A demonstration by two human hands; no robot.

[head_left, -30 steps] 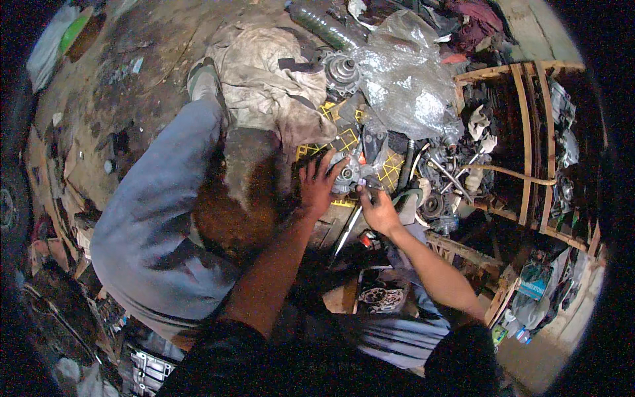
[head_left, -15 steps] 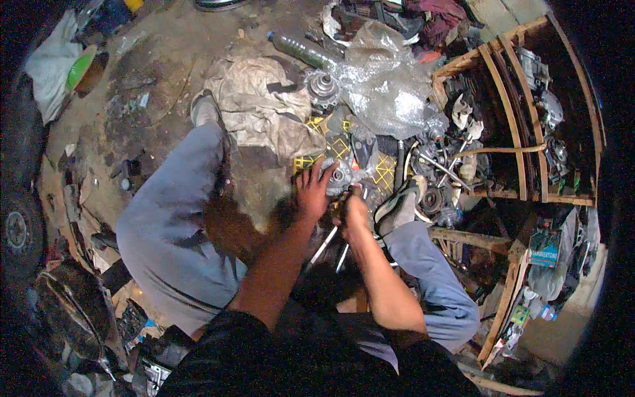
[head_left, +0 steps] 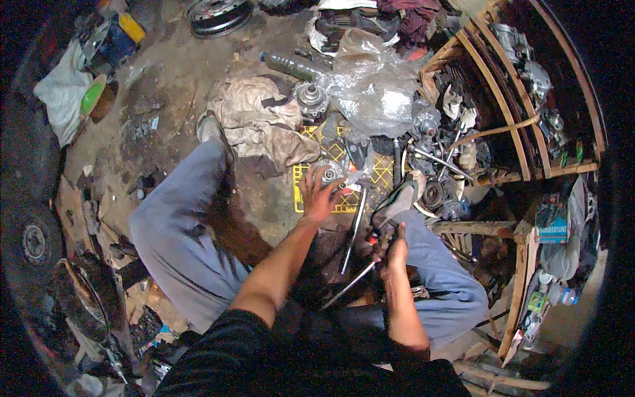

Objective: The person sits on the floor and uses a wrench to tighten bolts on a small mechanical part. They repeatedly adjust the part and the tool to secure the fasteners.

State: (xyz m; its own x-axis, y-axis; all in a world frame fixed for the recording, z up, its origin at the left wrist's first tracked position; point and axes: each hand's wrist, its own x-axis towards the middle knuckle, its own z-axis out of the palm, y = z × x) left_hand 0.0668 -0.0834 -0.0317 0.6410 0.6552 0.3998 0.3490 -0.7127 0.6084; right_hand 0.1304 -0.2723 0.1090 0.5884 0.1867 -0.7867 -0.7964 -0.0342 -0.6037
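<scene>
My left hand (head_left: 319, 200) rests on a grey metal housing (head_left: 329, 175) with a round opening, its fingers curled over the near side. The housing sits on a yellow plastic crate (head_left: 297, 192) lying on the floor. A long silver bar (head_left: 356, 231) slants from beside the housing toward me, with neither hand on it. Above my right shin, my right hand (head_left: 395, 251) is closed on a tool with a pale metal shaft (head_left: 354, 283) pointing down toward my lap. A red part shows at its fingers; the tool's exact kind is unclear.
A stained cloth (head_left: 254, 119), a geared metal part (head_left: 311, 98), a dark plastic bottle (head_left: 291, 65) and bubble wrap (head_left: 377, 86) lie beyond the crate. Metal parts and bars (head_left: 436, 162) crowd the right, beside a wooden frame (head_left: 506, 228). A wheel rim (head_left: 219, 16) lies far off.
My right hand has drawn back from the housing toward my right shin, carrying the shafted tool. My left hand stays on the housing. The view has shifted slightly.
</scene>
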